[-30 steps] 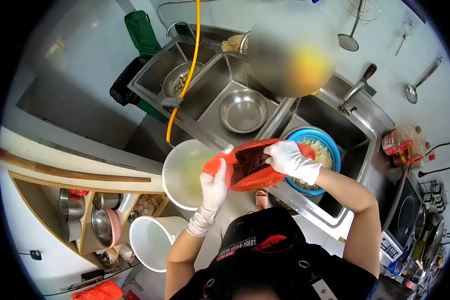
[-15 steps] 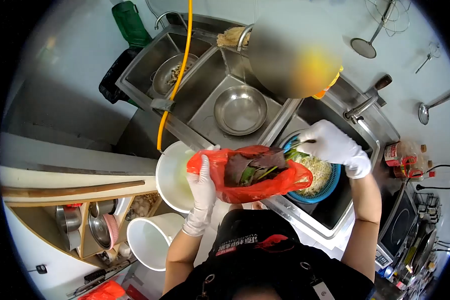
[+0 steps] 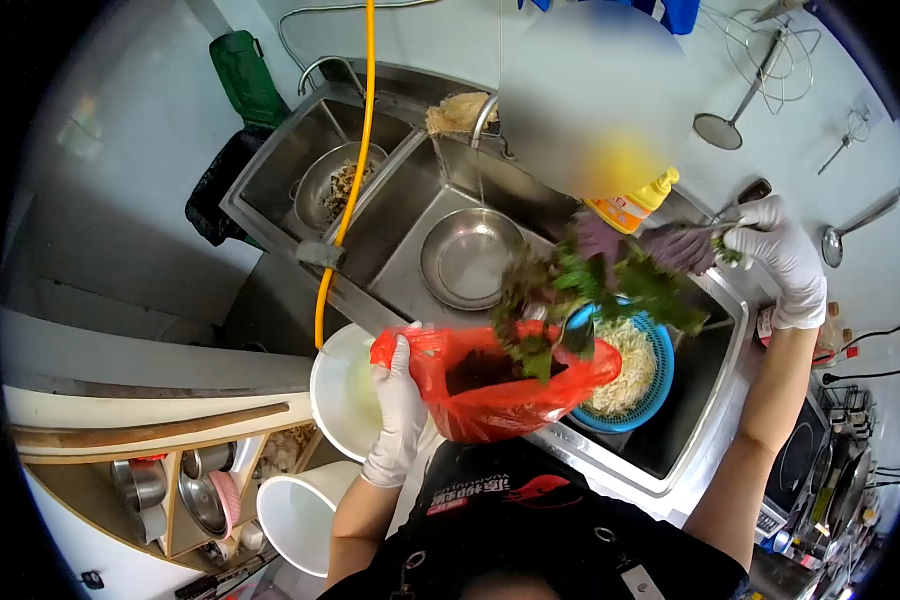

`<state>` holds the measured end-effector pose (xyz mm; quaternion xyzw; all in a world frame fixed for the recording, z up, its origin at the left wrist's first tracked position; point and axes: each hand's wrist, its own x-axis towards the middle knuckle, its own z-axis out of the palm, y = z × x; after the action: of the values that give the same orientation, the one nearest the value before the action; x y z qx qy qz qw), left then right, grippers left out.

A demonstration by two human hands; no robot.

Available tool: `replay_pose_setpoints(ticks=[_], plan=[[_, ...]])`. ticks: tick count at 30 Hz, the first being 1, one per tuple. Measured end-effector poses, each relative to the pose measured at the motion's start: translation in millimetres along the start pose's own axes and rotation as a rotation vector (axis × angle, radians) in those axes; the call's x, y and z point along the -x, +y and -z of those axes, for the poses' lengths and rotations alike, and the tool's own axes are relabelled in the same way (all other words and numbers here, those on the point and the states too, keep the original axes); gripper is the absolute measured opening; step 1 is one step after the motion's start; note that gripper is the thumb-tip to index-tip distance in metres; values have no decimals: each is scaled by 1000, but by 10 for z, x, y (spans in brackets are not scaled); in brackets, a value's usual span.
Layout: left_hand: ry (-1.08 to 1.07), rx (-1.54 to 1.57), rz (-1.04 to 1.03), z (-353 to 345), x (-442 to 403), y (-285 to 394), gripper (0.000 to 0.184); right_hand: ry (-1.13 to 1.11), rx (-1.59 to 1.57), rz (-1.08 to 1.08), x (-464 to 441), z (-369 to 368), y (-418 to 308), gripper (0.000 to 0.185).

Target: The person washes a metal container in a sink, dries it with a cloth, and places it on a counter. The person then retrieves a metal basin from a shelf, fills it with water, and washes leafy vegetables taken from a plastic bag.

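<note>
My gloved left hand (image 3: 400, 412) grips the left end of an open red plastic bag (image 3: 485, 405), with dark leaves visible inside. At the right, my gloved right hand (image 3: 778, 250) is closed on the stems of a bunch of green and purple leaves (image 3: 660, 285). The bunch stretches leftward over the sink, its leaf ends hanging over the bag's mouth. Just right of the bag, a blue basket (image 3: 660, 385) in the right sink holds pale sprouts (image 3: 622, 372), partly covered by the leaves.
A metal bowl (image 3: 470, 258) sits in the middle sink, and a strainer bowl (image 3: 338, 185) with food pieces in the left one. A yellow hose (image 3: 355, 190) hangs in front. White buckets (image 3: 345, 390) stand below. A yellow bottle (image 3: 635, 205) stands behind; bottles (image 3: 835, 340) are at right.
My right hand has moved up and right, drawing the leafy bunch out of the red bag. My left hand still holds the bag, which has sunk slightly.
</note>
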<state>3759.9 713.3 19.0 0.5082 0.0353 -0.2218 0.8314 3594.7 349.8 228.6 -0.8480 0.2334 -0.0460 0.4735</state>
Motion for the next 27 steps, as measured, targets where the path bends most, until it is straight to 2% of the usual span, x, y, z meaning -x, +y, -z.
replay_pose_setpoints(ticks=[4, 8, 9, 12, 14, 16, 17, 18, 19, 21, 22, 23, 24, 25, 26, 27], plan=[[66, -46, 27, -20, 58, 107, 24, 114, -110, 86, -389, 123, 183, 13], [117, -60, 43, 83, 93, 65, 22, 105, -163, -36, -929, -252, 382, 13], [120, -51, 47, 100, 114, 51, 22, 61, -178, -26, -1077, -460, 414, 14], [102, -148, 39, 123, 139, 55, 25, 42, -21, 57, -1691, -1212, 1105, 16], [126, -193, 50, 167, 140, 25, 25, 70, -93, 28, -2012, -1858, 1514, 18], [124, -223, 69, 105, 142, 95, 24, 131, 169, 115, -2269, -2477, 1962, 19], [122, -237, 81, 72, 153, 124, 24, 94, 224, 56, -2399, -2883, 2446, 38], [128, -236, 76, 56, 153, 121, 23, -130, 626, -3, -2327, -2989, 2286, 62], [130, -236, 72, 52, 144, 123, 22, -174, 836, -43, -2260, -3097, 2251, 73], [137, -250, 54, 31, 131, 148, 21, 74, 759, 188, -2203, -3149, 2211, 65], [144, -264, 44, 16, 139, 172, 21, -27, 611, 163, -2218, -3046, 2215, 59], [148, -279, 33, 14, 147, 189, 20, -123, 461, 134, -2158, -2791, 1926, 54], [146, -265, 34, 17, 146, 184, 20, -140, 279, 75, -2011, -2598, 1660, 39], [143, -252, 38, 22, 153, 172, 20, -111, 29, 44, -1840, -2442, 1453, 33], [138, -239, 40, 20, 164, 165, 20, -98, 25, 179, -1606, -2215, 1109, 28], [121, -262, 39, 1, 177, 171, 21, -102, -15, 218, -1376, -2058, 861, 23]])
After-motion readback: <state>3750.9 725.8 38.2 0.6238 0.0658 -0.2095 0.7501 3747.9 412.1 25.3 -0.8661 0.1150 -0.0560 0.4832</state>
